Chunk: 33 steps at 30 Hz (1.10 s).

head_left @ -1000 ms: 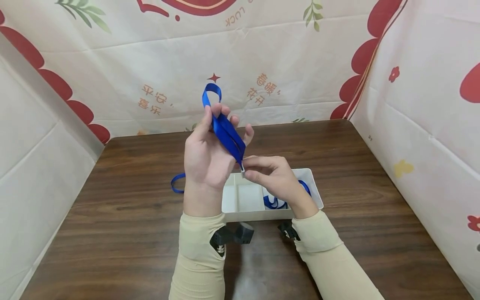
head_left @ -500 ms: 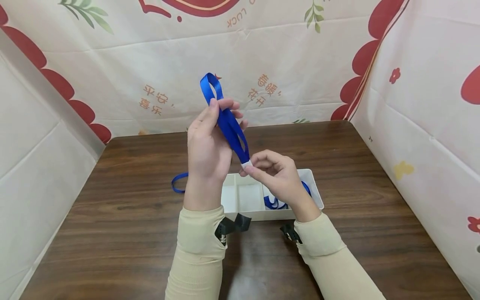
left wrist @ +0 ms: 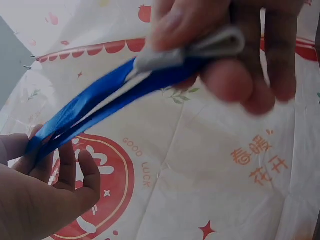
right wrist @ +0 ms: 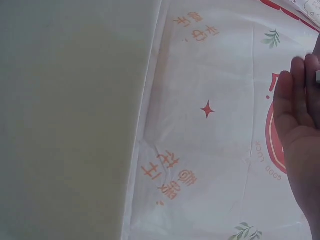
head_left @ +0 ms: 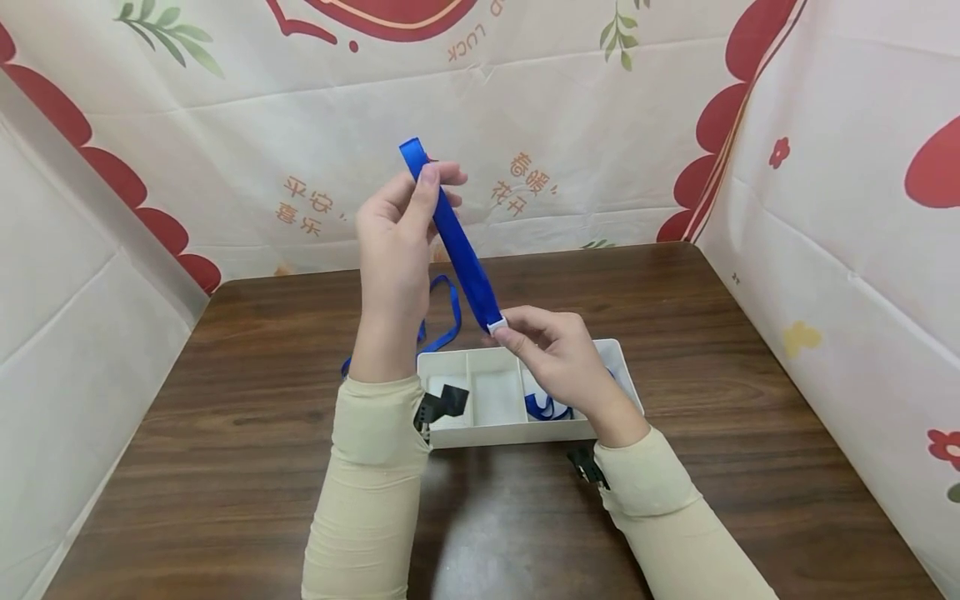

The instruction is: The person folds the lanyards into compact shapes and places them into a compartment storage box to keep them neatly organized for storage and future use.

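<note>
A blue lanyard (head_left: 467,260) stretches between both hands above the table, slanting down to the right. Near its upper end, my left hand (head_left: 397,242) pinches the doubled strap between thumb and fingers, and a short loop sticks out above. At the lower end my right hand (head_left: 561,362) pinches a whitish clip (head_left: 498,326) by thumb and fingers. In the left wrist view the strap's two layers run slightly apart, and the pale clip (left wrist: 160,59) shows a looped end. The right wrist view catches only part of the right hand (right wrist: 305,125) at its edge.
Below the hands stands a white divided tray (head_left: 510,435) on the brown wooden table (head_left: 225,467). Its right side holds a blue strap (head_left: 546,408), partly behind the right hand. Another blue strap (head_left: 455,312) lies behind the left wrist. Printed cloth (head_left: 600,108) hangs at the back and sides.
My left hand has moved up and left, and the lanyard's layers have drawn together into one straighter band. The right hand keeps its grip on the clip. More of the table strap now shows.
</note>
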{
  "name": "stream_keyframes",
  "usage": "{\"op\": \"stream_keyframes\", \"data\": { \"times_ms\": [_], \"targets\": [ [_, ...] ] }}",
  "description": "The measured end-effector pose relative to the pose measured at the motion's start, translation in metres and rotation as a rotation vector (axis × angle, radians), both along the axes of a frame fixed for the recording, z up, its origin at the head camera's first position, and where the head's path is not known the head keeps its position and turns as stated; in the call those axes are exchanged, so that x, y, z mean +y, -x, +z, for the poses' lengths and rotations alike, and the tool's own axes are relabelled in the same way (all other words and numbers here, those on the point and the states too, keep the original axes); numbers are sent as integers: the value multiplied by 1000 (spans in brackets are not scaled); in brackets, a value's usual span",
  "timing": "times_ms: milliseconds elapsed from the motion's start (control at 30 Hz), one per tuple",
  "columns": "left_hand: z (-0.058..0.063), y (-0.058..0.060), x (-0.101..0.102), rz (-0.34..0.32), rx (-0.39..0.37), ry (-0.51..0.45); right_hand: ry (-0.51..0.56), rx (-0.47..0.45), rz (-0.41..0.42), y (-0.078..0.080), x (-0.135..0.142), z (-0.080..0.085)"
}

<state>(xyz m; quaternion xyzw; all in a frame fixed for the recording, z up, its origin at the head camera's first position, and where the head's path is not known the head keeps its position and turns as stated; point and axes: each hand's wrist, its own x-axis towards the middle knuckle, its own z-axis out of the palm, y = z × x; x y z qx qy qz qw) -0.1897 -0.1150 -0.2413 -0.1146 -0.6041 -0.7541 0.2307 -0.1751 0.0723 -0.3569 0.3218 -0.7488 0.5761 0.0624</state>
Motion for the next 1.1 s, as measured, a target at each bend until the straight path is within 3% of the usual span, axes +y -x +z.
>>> {"op": "stream_keyframes", "data": {
  "times_ms": [233, 500, 733, 1100],
  "targets": [
    [10, 10, -6, -13, 7, -9, 70, 28, -68, 0, 1, 0],
    [18, 16, -11, -56, 34, -4, 52, 70, -97, -1, 3, 4],
    [18, 22, -16, -43, 6, -8, 159, 90, -69, -2, 3, 6],
    [17, 24, -20, -155, 46, 52, 30, 56, 39, -5, 5, 9]
  ]
}}
